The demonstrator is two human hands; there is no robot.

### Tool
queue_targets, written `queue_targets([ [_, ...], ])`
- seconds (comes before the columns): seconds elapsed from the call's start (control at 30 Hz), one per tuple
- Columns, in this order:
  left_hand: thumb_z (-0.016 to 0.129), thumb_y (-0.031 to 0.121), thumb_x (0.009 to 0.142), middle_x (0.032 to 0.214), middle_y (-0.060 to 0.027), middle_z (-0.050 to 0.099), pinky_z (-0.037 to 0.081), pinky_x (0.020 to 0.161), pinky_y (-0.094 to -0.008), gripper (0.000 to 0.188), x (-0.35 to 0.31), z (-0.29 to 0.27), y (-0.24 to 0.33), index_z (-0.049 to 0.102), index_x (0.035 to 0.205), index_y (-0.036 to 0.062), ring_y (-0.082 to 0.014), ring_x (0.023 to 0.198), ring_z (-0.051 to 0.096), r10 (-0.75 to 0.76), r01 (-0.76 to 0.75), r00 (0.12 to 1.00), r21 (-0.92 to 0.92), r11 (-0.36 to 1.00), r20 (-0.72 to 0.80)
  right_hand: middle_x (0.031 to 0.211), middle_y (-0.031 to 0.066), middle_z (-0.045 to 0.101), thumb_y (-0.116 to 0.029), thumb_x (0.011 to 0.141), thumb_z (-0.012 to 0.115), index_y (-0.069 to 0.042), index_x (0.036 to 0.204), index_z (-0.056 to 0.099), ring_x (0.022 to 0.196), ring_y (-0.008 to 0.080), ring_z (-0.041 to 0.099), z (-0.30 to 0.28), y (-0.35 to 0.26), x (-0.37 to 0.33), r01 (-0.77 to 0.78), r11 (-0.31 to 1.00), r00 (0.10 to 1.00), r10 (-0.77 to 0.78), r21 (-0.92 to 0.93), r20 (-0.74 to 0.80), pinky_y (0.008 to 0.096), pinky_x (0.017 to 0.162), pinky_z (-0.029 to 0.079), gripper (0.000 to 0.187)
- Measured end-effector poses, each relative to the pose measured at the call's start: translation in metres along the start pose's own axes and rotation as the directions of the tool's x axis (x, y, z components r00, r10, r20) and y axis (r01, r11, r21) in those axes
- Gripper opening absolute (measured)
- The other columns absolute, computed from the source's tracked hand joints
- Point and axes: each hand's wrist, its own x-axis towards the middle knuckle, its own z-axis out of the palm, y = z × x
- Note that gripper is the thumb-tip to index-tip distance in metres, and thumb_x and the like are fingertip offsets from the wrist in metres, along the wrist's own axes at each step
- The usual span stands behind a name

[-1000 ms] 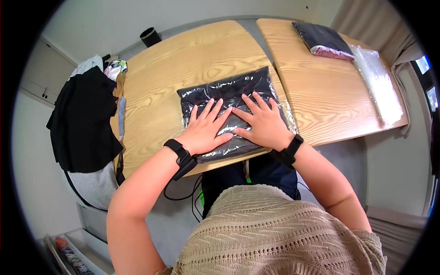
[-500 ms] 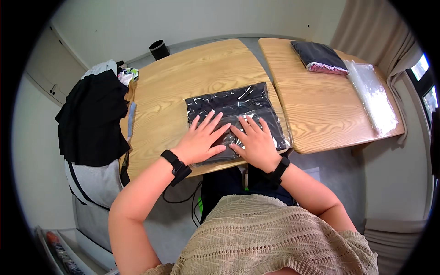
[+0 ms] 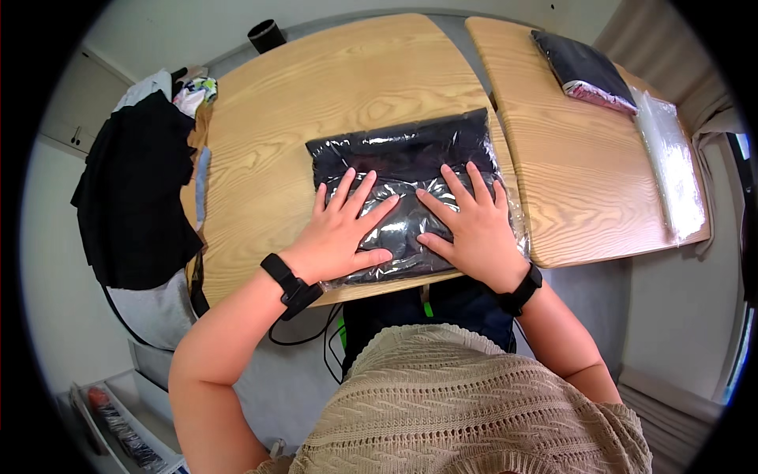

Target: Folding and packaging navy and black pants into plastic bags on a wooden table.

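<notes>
A dark folded garment in a clear plastic bag (image 3: 403,154) lies flat at the near edge of the wooden table (image 3: 316,87). Pressed onto its left part is my left hand (image 3: 335,233), palm down with fingers spread. My right hand (image 3: 478,225) rests the same way on the right part, fingers apart. Between the two hands the film is shiny and wrinkled. A black band circles each wrist. The palms hide parts of the bag's near half.
Black clothing (image 3: 134,189) is heaped at the left over a grey item (image 3: 154,312). On a second table (image 3: 553,158) at right lie packed dark garments (image 3: 584,67) and a stack of clear bags (image 3: 671,166). A black bin (image 3: 266,36) stands beyond the table.
My hands have moved apart, the right one farther to the right, across the bag. My view has shifted, so the tables and bag look closer.
</notes>
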Motion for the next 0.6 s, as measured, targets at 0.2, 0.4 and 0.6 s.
queue_targets([
  [0.2, 0.058, 0.059, 0.081, 0.152, -0.0182, 0.016, 0.017, 0.105, -0.0661, 0.075, 0.004, -0.001, -0.002, 0.034, 0.144, 0.0248, -0.0431, 0.140, 0.012, 0.022, -0.021, 0.998, 0.021, 1.000, -0.050, 0.143, 0.0124, 0.038, -0.051, 0.082, 0.060, -0.027, 0.130, 0.054, 0.133, 0.0397, 0.029, -0.001, 0.001, 0.003, -0.028, 0.999, 0.999, 0.027, 0.027, 0.048, 0.0604, 0.102, 0.027, 0.054],
  [0.4, 0.056, 0.059, 0.083, 0.153, -0.0187, 0.013, 0.015, 0.107, -0.0649, 0.074, 0.002, 0.000, -0.002, 0.033, 0.144, 0.0241, -0.0426, 0.140, 0.009, 0.019, -0.017, 0.999, 0.037, 0.999, -0.046, 0.142, 0.0130, 0.040, -0.054, 0.082, 0.058, -0.025, 0.128, 0.056, 0.133, 0.0390, 0.032, 0.002, 0.002, 0.000, -0.003, 1.000, 1.000, 0.003, 0.022, -0.031, 0.0624, 0.101, 0.027, 0.054],
  [0.6, 0.056, 0.044, 0.088, 0.156, -0.0124, 0.011, 0.009, 0.111, -0.0576, 0.062, 0.001, -0.010, -0.020, 0.039, 0.143, 0.0192, -0.0361, 0.144, 0.005, -0.017, 0.044, 0.996, -0.302, 0.952, 0.091, 0.142, 0.0140, 0.040, -0.029, 0.077, 0.070, -0.023, 0.126, 0.058, 0.135, 0.0390, 0.028, -0.014, 0.016, -0.008, 0.062, 0.938, 0.994, -0.028, 0.341, -0.104, 0.0601, 0.106, 0.022, 0.051],
])
